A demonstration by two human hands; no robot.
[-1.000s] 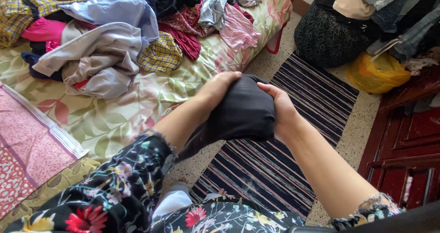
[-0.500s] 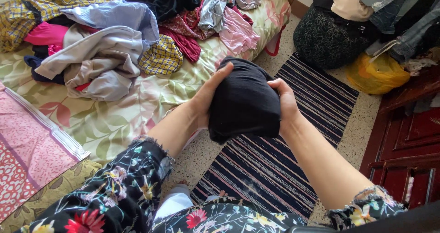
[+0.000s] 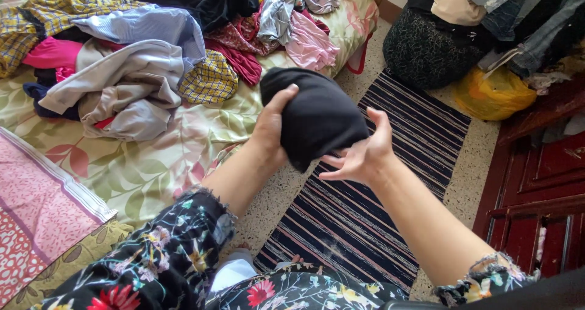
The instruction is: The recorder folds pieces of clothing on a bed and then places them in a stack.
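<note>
A rolled black garment point(image 3: 317, 115) is held up in front of me, over the edge of the bed. My left hand point(image 3: 272, 127) grips its left side, thumb on top. Just under the bundle's right end is my right hand point(image 3: 361, 154), its fingers spread and touching the cloth only lightly, if at all. Both my sleeves are dark with a flower print.
A bed with a leaf-print sheet point(image 3: 164, 145) carries a heap of mixed clothes point(image 3: 140, 60). A striped dark rug point(image 3: 372, 206) lies on the speckled floor. A black bag point(image 3: 426, 48), a yellow bag point(image 3: 493, 93) and red wooden furniture point(image 3: 536, 194) stand at the right.
The black bundle has moved up and to the left with my left hand. My right hand has let go of it and opened its fingers below.
</note>
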